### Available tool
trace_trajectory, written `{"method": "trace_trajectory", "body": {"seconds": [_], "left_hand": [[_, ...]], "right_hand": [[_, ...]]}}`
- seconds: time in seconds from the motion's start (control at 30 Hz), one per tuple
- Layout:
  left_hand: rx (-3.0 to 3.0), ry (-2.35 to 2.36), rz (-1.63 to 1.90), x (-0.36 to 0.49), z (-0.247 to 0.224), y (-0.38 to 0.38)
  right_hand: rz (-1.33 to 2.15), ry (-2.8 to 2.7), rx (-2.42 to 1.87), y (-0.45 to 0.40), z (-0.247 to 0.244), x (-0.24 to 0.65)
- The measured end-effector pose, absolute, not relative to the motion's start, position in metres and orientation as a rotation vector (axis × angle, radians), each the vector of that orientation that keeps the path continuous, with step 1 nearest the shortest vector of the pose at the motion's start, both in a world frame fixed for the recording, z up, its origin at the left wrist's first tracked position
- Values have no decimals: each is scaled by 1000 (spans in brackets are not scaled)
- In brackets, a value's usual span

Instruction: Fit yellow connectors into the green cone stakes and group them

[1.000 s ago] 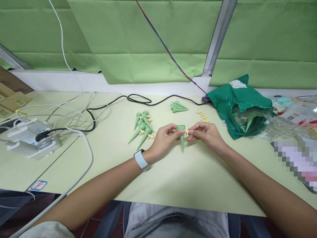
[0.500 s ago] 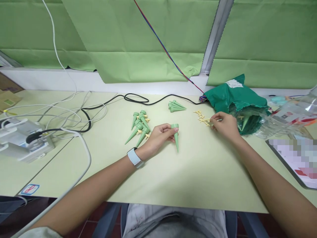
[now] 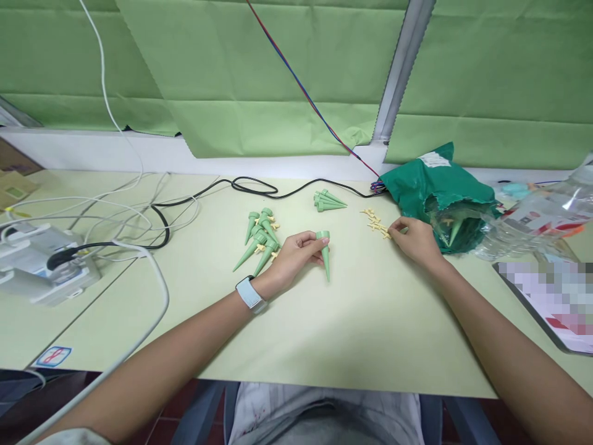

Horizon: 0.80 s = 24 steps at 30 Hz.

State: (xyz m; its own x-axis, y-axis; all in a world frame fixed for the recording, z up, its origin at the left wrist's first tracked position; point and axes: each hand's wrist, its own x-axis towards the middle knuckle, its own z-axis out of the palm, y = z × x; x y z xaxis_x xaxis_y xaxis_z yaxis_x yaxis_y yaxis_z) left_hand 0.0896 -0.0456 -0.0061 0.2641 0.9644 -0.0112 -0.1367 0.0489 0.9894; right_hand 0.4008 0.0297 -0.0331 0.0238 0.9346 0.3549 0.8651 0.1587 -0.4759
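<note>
My left hand (image 3: 294,259) is shut on a green plastic cone spike (image 3: 325,254), pinching its wide top with the tip pointing down. Beside that hand lies a heap of similar spikes (image 3: 259,238) mixed with small yellow plastic pieces. A smaller bundle of green spikes (image 3: 330,201) lies further back. My right hand (image 3: 414,241) is at the edge of a scatter of small yellow pieces (image 3: 376,221), its curled fingertips at the pieces. Whether those fingers hold one is hidden.
A torn green plastic bag (image 3: 438,198) with spikes inside sits right of my right hand, next to a clear plastic bag (image 3: 523,232). A black cable (image 3: 259,191) and white cables run across the back left to a white power strip (image 3: 41,262).
My right hand has moved away from the spike, rightward to the yellow pieces. My left hand keeps the spike, now a little further left and back. The view has shifted slightly.
</note>
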Motion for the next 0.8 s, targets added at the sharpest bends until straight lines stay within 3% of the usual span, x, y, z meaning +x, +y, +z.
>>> {"method": "trace_trajectory", "body": {"seconds": [0.17,0.37,0.43,0.67,0.8], "left_hand": [[1134,909,1090,92,-3,-49],[1040,922,1172,95,-3,-51],[1022,909,1210,96,-4,-51],[1042,920,1235,95,-16,-45],[1165,1044,1243,93,-23,-43]], "right_hand": [[-58,-1981,-1430,11,-19,379],[485,-2136,-1069,-31,-16,319],[519,-2153,-1036,-38,-20,306],[362,-2259,-1027,-25,-21,301],[71,-2380,-1101,-4,-23,301]]}}
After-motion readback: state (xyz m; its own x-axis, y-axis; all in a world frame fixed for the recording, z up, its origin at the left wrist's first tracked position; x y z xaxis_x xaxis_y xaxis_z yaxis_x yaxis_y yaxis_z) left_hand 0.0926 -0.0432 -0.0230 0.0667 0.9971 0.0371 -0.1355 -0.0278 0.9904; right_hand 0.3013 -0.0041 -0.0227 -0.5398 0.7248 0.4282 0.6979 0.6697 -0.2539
